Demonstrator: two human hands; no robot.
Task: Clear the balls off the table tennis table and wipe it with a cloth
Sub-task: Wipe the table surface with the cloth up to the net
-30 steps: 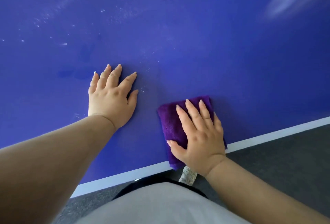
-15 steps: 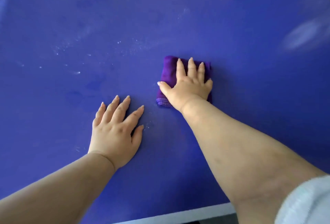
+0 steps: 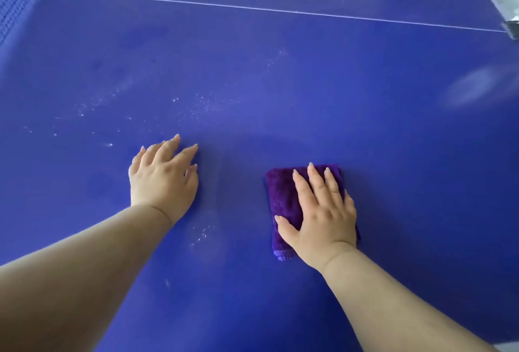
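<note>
Right hand (image 3: 323, 211), fingers flat, has drawn the cloth (image 3: 282, 202) back; left hand (image 3: 164, 174) braces flat (specks (image 3: 202, 104) remain beyond its fingertips).

A: Where are your 2 hands?

B: Your right hand (image 3: 323, 211) lies flat, fingers straight, pressing a folded purple cloth (image 3: 283, 202) onto the blue table (image 3: 393, 155). Your left hand (image 3: 164, 176) rests palm-down on the bare surface, well apart from the cloth.

A: And beyond them?

B: White specks (image 3: 196, 107) scatter past your left hand; 1 thin white line (image 3: 280, 10) crosses the far table, with the net (image 3: 14, 0) at the upper left.
</note>
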